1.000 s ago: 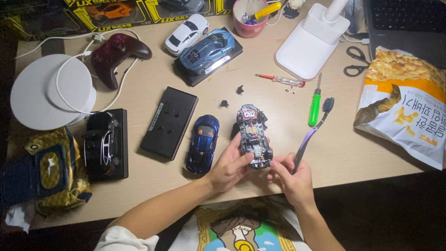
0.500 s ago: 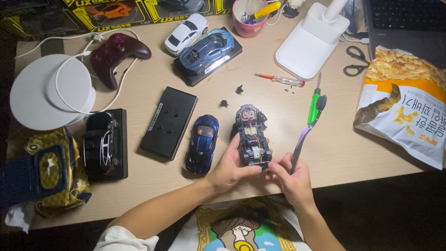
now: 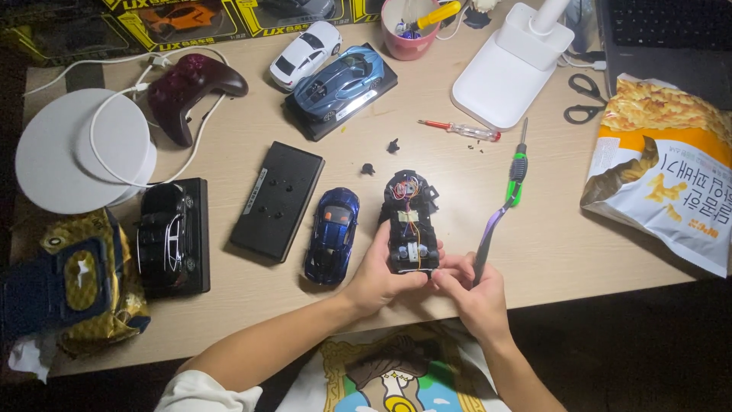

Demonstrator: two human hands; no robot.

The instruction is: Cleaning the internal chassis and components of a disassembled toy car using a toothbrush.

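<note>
"Two hands in view. Start big: what's under them?"

"I see a tan table (image 3: 534,252), crowded. An orange-and-white snack bag (image 3: 663,168) lies at its right edge and a flat black base plate (image 3: 277,200) left of centre. Just right of that plate lies a blue toy car body (image 3: 332,233), roof up."

"And the piece being worked on?"

"An opened toy car chassis (image 3: 410,221), at the near edge of the table, just right of the blue body. It's black with its shell off: thin red and pale wires bunched at the far end, small blocks down the middle."

"Fingers?"

"My left hand (image 3: 375,276) is closed on the chassis' left side, thumb over the near end. My right hand (image 3: 474,294) has fingertips at the near right corner and is curled around a slim purple tool (image 3: 488,236) that slants up and away. Its tip ends by a green screwdriver (image 3: 518,172) lying on the table."

"Which step, would you say?"

"I judge it as steadying the bare chassis for inspection, with the tool parked in my fist and not yet applied. Any work on those wires would call for a firm left-hand hold and a light touch."

"Smallest bits?"

"A pair of tiny black parts (image 3: 367,168) lie loose beyond the chassis."
</note>
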